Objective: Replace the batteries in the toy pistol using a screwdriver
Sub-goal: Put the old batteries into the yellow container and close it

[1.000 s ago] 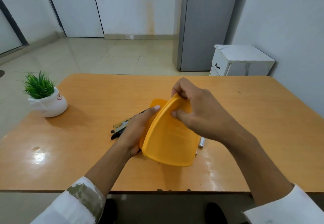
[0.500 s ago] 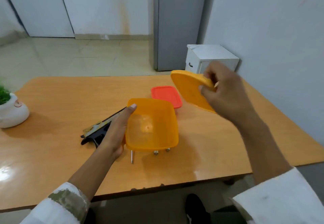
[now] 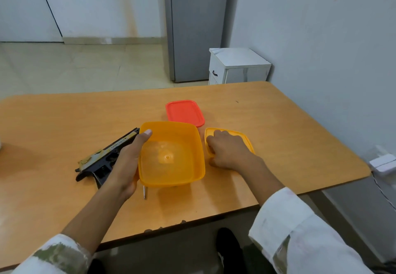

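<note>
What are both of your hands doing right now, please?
Left hand: gripping the yellow container by its side.
Right hand: holding the yellow lid on the table.

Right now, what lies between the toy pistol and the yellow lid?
The open yellow box, gripped by the left hand, seen in the head view.

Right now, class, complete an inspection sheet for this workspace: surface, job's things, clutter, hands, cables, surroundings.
Surface: glossy orange table.
Job's things: toy pistol lying left of the orange tub; thin metal shaft, maybe the screwdriver, at the tub's near edge.
Clutter: red lid behind the tub.
Hands: left hand grips the tub's left wall; right hand holds the orange lid on the table.
Cables: white plug and cable, far right.
Surroundings: white cabinet, tall grey unit.
</note>
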